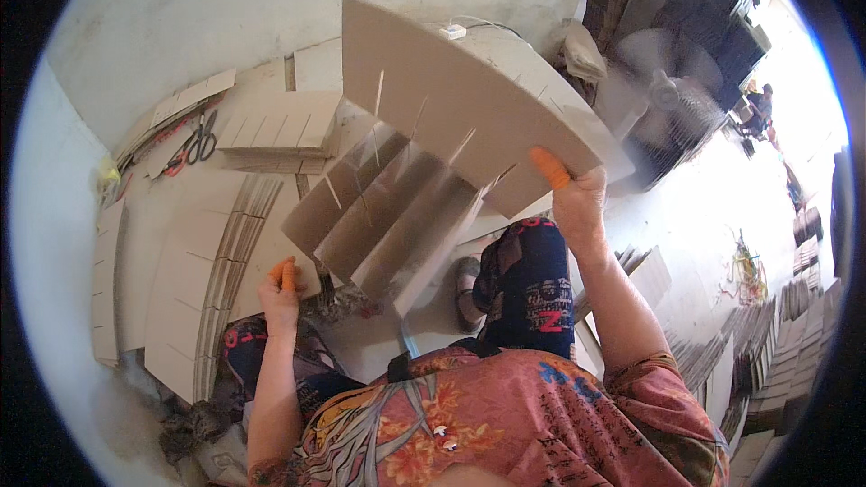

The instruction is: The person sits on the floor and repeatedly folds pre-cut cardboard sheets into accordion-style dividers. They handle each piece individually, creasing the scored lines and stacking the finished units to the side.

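Observation:
My right hand (577,207), with orange finger covers, grips a cardboard divider (433,81) by the near right corner of its long panel. Several cross strips (365,203) hang from that panel's slots, side by side and tilted down to the left, a little smeared by motion. The divider is held up above my knees and the table's edge. To the left, my left hand (281,293) is closed, its orange-covered fingers curled beside a stack of slotted cardboard strips (194,280). Nothing shows between those fingers.
Further slotted strips (280,122) lie at the back of the table. Scissors (200,140) with dark handles rest at the far left. A fan (667,95) stands at the right. Stacked cardboard pieces (767,343) cover the floor at the lower right.

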`<state>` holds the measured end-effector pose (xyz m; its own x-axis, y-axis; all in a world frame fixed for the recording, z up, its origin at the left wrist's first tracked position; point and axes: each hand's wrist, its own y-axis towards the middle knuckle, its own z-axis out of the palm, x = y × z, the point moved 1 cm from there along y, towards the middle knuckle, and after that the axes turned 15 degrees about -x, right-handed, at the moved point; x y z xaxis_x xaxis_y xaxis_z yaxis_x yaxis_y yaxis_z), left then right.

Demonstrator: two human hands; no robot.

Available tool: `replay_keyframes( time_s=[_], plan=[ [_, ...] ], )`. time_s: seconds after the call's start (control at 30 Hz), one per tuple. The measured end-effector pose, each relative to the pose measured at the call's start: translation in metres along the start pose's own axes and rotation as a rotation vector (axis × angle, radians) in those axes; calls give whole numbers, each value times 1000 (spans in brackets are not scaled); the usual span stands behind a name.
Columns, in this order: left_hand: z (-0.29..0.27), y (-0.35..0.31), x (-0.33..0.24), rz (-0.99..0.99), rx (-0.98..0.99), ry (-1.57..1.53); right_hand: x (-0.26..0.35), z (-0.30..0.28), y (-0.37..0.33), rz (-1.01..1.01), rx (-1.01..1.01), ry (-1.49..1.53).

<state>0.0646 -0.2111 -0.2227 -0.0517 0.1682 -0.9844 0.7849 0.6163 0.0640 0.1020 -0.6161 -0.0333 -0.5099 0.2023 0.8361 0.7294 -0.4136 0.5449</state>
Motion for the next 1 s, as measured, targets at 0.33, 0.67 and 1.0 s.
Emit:
replay_keyframes(
  time_s=[0.33, 0.67, 1.0],
  plan=[
    [2, 0, -5, -62, 8, 14, -22, 6, -7, 46, 49, -107],
    [4, 4, -2, -49, 2, 78, -63, 6, -17, -27, 218, -252],
    [5, 1, -6, 6, 25, 84, -69, 5, -9, 12, 240, -301]
  ],
)
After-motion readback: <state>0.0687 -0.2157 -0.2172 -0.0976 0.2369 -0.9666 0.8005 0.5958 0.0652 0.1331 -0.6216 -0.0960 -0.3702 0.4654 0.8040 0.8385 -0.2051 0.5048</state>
